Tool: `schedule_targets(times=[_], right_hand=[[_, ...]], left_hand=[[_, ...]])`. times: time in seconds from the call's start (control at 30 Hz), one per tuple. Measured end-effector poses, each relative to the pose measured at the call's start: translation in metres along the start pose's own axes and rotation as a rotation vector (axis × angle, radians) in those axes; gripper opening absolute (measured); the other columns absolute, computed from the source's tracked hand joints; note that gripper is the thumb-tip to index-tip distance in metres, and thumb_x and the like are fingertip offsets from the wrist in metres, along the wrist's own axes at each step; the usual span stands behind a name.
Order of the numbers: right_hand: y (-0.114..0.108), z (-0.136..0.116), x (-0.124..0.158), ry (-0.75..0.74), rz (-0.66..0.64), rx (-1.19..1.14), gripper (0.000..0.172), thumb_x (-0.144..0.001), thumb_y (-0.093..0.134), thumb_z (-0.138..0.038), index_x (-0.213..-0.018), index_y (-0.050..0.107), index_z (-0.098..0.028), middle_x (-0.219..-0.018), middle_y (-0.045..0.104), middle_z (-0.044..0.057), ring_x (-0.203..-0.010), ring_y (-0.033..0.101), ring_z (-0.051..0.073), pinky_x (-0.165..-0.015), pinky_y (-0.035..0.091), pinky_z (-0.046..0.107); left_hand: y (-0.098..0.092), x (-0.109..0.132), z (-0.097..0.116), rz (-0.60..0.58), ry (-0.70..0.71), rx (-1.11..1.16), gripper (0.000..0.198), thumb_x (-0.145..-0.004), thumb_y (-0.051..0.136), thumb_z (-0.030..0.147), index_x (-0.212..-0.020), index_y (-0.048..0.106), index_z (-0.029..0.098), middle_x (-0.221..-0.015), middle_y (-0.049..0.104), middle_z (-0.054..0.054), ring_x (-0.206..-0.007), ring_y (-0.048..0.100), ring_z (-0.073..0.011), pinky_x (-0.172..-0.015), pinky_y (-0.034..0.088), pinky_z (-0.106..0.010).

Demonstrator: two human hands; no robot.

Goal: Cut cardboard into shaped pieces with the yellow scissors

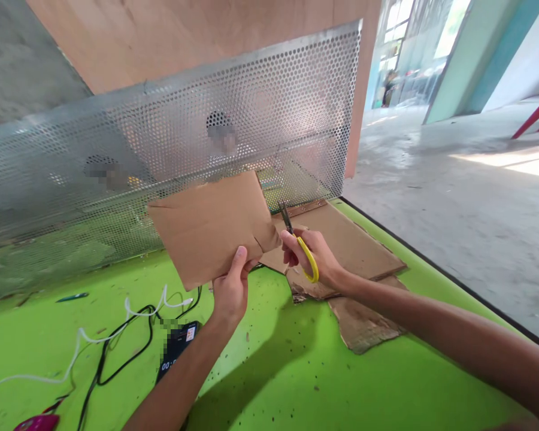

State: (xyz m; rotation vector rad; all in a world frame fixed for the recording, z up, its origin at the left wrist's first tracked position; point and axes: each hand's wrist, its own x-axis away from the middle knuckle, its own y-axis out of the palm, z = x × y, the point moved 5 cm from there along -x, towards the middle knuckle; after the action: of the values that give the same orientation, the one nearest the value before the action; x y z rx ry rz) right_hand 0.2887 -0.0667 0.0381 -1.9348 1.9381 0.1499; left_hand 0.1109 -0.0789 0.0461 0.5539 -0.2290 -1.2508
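Observation:
My left hand (231,287) grips a piece of cardboard (211,224) by its lower edge, thumb on the near face. The piece is held up above the green table, and a short slit or crease shows near its right end. In my right hand (312,251) is a pair of scissors (309,258) with yellow handles. Their dark blades point up and away, slightly parted, just right of the cardboard piece. Beneath the right hand lie flat cardboard sheets (350,242) and a torn cardboard scrap (363,323) on the table.
A perforated metal panel (269,102) stands along the back of the green table (269,371). At the left lie a phone (179,347), a black cable (101,365), a white cable (78,347) and a pen (72,297). A red chair (536,114) stands on the floor at right.

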Motion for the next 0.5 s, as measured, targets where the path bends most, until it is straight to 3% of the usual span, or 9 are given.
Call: schedule_targets(times=[0.17, 0.3, 0.5], right_hand=[[0.016, 0.008, 0.012, 0.063, -0.073, -0.109, 0.048, -0.096, 0.054, -0.056, -0.067, 0.058, -0.018, -0.057, 0.066, 0.002, -0.047, 0.059, 0.012, -0.047, 0.044, 0.021], [0.031, 0.01, 0.022, 0.098, -0.189, -0.013, 0.049, -0.097, 0.051, -0.057, -0.067, 0.057, -0.018, -0.056, 0.065, 0.001, -0.047, 0.06, 0.013, -0.045, 0.042, 0.021], [0.043, 0.001, 0.029, 0.005, -0.374, 0.145, 0.051, -0.1, 0.045, -0.051, -0.063, 0.059, -0.018, -0.058, 0.065, 0.001, -0.051, 0.061, 0.013, -0.051, 0.041, 0.022]], left_hand=[[-0.002, -0.013, 0.016, 0.001, 0.08, 0.031, 0.049, -0.064, 0.089, 0.023, -0.11, 0.072, 0.026, -0.118, 0.075, -0.004, -0.107, 0.07, -0.0217, -0.082, 0.063, -0.029], [-0.007, -0.022, 0.024, 0.041, 0.111, 0.034, 0.047, -0.068, 0.086, 0.021, -0.113, 0.072, 0.025, -0.122, 0.073, -0.005, -0.104, 0.07, -0.0212, -0.077, 0.063, -0.028], [-0.007, -0.021, 0.02, 0.057, 0.093, 0.012, 0.048, -0.069, 0.084, 0.018, -0.115, 0.07, 0.025, -0.12, 0.073, -0.005, -0.101, 0.07, -0.0198, -0.074, 0.062, -0.028]])
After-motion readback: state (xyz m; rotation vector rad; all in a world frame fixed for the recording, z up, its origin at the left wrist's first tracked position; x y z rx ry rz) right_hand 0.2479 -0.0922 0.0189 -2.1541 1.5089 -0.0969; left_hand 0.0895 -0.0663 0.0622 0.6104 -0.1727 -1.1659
